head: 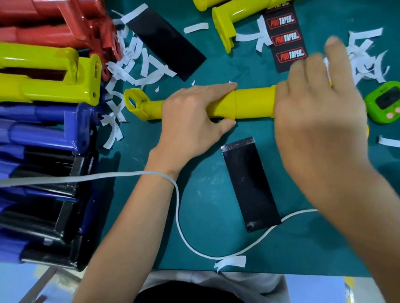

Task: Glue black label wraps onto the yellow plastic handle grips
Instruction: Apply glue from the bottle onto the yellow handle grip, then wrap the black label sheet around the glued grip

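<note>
Across the middle of the green mat [212,235] lies a yellow grip [254,103], its long axis running left to right with the right end tilted slightly away from the person. Its flanged end, pierced by an oval hole, points left toward the stacked grips; its other end is hidden under the right hand [315,112].

The left hand [191,120] grasps the tube just right of the flange, palm down, with the index finger laid along the top edge and the thumb tucked under the near side. The forearm comes up from the bottom of the view, with a white cord [179,197] draped over the wrist.

The right hand covers the tube's right end, back to the camera, fingers spread and reaching away. It is blurred, and whether it holds the tube cannot be told.

One black label [251,185] lies flat on the mat just on the near side of the grip, plain side up. A second one [166,42] lies beyond it to the left, and a printed label [287,39] lies beyond the right hand. White paper strips [134,59] are scattered about, and a green timer [389,100] sits to the right.
</note>
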Tool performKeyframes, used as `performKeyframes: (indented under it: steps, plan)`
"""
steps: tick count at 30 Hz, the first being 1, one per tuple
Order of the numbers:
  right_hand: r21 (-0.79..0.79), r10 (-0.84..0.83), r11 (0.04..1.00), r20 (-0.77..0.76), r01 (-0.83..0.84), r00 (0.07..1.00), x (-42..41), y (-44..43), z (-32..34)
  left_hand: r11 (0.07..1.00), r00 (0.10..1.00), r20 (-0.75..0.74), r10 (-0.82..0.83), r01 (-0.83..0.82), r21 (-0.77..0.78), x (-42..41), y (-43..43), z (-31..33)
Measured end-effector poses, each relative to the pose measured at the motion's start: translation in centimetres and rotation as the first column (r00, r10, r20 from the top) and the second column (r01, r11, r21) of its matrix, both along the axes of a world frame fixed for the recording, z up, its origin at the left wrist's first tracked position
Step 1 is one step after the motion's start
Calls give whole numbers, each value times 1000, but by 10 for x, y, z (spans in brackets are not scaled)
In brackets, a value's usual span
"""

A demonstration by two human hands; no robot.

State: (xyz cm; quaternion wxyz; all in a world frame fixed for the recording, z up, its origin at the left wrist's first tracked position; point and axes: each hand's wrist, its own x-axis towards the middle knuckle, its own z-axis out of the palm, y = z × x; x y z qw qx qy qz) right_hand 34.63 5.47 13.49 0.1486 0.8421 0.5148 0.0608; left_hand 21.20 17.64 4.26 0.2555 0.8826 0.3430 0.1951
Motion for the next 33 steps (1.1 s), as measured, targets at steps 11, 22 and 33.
performKeyframes:
  steps: [11, 22, 33]
  plan:
    - [67, -69, 992, -423, 107, 904, -74, -43, -40, 1000, 1000, 20, 3, -3, -14, 0, 0, -2]
    - [197, 377, 444, -926, 874, 17, -15, -31, -59, 1000, 1000, -17, -8, 8, -5, -1, 0, 0]
    - [290, 262, 493, -948, 820, 178, -10, -26, -106, 999, 1000, -10, 6, -6, -32, -1, -3, 5]
